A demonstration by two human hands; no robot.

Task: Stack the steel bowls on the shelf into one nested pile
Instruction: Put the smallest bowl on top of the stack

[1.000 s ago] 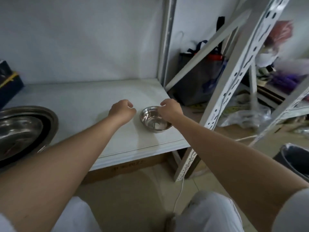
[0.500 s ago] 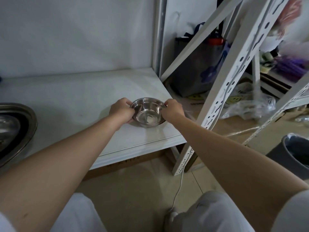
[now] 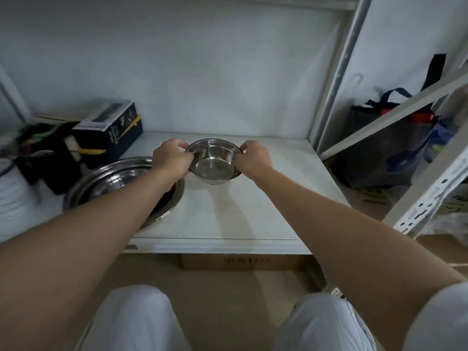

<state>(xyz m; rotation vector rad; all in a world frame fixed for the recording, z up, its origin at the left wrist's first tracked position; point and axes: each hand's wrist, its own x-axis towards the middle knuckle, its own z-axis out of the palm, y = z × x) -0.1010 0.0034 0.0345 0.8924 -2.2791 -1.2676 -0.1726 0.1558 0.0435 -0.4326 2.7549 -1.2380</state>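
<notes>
A small steel bowl (image 3: 214,162) hangs just above the white shelf (image 3: 248,211), tilted a little toward me. My left hand (image 3: 172,158) grips its left rim and my right hand (image 3: 253,158) grips its right rim. To the left, a pile of larger steel bowls (image 3: 106,181) rests on the shelf, partly hidden under my left forearm. The small bowl is beside that pile's right edge, not over it.
A dark blue box (image 3: 111,130) and black clutter (image 3: 48,153) stand at the shelf's back left. A white container (image 3: 12,193) sits at far left. Slotted shelf posts (image 3: 430,188) rise on the right, with a dark bag (image 3: 385,148) behind them. A cardboard box (image 3: 243,262) lies under the shelf.
Both hands took hold of the small bowl, lifted it off the shelf and carried it left toward the large bowls. The view has swung left.
</notes>
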